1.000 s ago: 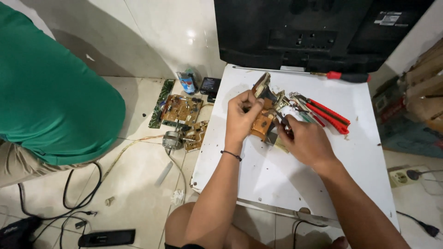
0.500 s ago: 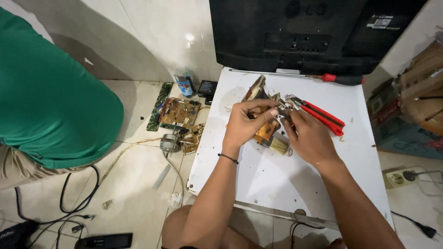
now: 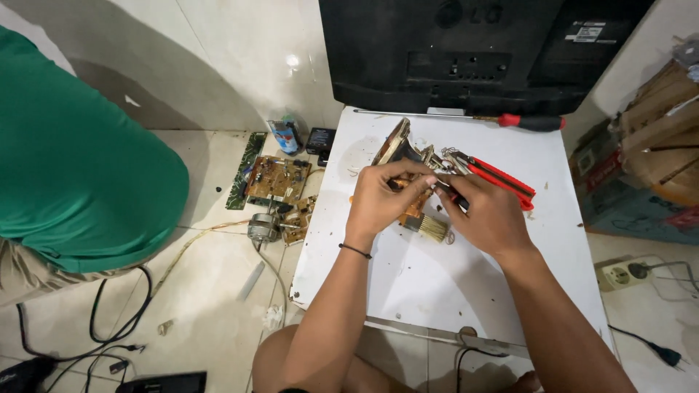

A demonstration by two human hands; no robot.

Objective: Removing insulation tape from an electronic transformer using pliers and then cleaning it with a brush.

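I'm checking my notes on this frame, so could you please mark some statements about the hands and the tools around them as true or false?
1. Both hands, left hand and right hand, meet over the white board. True.
2. The red-handled pliers lie on the floor. False: they lie on the board.
3. A small brush lies below the hands. True.
4. The red-handled screwdriver is in the right hand. False: it lies apart, by the black television.

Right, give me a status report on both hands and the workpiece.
Left hand and right hand both closed on small part over white board. Brush under hands. Red-handled pliers right beside.
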